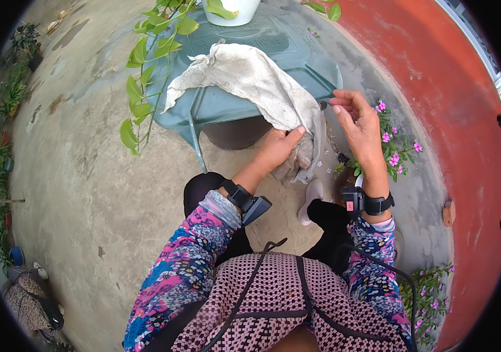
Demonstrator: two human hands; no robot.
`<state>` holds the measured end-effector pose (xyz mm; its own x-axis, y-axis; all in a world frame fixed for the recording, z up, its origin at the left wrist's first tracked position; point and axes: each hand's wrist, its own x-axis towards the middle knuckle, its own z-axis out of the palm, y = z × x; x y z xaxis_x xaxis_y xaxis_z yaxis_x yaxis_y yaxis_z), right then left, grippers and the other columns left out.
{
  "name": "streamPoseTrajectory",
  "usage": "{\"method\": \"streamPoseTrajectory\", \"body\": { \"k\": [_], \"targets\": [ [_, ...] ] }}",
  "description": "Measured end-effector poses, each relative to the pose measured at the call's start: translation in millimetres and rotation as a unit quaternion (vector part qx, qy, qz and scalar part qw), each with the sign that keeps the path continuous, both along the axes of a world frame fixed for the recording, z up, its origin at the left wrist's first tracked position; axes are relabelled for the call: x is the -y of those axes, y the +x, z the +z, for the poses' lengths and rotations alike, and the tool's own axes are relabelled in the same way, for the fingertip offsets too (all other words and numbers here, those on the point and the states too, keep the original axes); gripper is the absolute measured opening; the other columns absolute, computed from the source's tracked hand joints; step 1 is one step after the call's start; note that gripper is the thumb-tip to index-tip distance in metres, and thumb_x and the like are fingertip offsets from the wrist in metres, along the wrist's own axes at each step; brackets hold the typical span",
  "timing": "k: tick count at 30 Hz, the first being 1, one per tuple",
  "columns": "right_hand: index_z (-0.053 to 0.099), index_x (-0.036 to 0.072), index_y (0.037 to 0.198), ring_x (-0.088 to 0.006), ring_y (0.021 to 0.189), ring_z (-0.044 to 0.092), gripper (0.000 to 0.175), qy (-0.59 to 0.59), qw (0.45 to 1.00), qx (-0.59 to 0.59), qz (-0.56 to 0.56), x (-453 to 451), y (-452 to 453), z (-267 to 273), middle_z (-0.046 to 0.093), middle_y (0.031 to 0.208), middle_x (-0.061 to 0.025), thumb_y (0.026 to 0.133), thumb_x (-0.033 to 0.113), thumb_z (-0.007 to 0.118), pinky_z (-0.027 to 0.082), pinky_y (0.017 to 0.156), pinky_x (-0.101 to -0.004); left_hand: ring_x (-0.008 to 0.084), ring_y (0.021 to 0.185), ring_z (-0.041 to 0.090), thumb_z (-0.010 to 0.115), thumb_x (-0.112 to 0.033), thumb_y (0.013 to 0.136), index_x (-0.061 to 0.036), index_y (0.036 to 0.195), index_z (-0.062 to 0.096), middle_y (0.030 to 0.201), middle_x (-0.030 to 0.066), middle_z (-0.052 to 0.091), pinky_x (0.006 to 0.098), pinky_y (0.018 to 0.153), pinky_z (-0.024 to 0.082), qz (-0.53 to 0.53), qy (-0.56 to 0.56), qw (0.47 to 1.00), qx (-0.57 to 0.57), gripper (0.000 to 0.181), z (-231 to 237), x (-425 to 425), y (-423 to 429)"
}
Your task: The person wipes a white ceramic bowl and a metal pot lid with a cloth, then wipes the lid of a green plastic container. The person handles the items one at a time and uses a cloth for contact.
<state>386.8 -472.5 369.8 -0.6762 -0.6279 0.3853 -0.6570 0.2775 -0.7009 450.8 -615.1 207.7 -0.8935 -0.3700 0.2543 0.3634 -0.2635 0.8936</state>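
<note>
A worn white cloth (pixel 250 75) lies draped over the near part of a green plastic bin lid (pixel 228 103), its greyish lower end hanging off the front edge. My left hand (pixel 279 145) grips the cloth near that edge, thumb on top and fingers hidden under the fabric. Beside the lid's right corner, my right hand (pixel 358 121) is raised with its fingers loosely bent and apart. It holds nothing; whether the fingertips touch the lid's corner, I cannot tell. Below the lid shows a dark round opening or surface (pixel 237 132).
A white pot (pixel 232 13) stands on the lid's far end, and a leafy vine (pixel 136 97) trails down its left side. Pink flowering plants (pixel 393 141) grow by the red wall (pixel 466 176). A brick piece (pixel 449 214) sits at the wall's foot. Concrete ground (pixel 92 185) stretches left.
</note>
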Motion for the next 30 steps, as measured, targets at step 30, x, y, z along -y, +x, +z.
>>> {"method": "streamPoseTrajectory", "body": {
  "k": [30],
  "targets": [
    [0.062, 0.004, 0.103, -0.0158, 0.086, 0.065, 0.017, -0.428, 0.864, 0.251, -0.085, -124.6, -93.0, -4.4, 0.068, 0.096, -0.0054, 0.107, 0.017, 0.052, 0.053, 0.082, -0.0327, 0.0118, 0.096, 0.061, 0.051, -0.034, 0.108, 0.0034, 0.115, 0.069, 0.104, 0.0037, 0.071, 0.0293, 0.087, 0.049, 0.049, -0.119, 0.991, -0.035, 0.042, 27.9, 19.8, 44.3]
  ]
}}
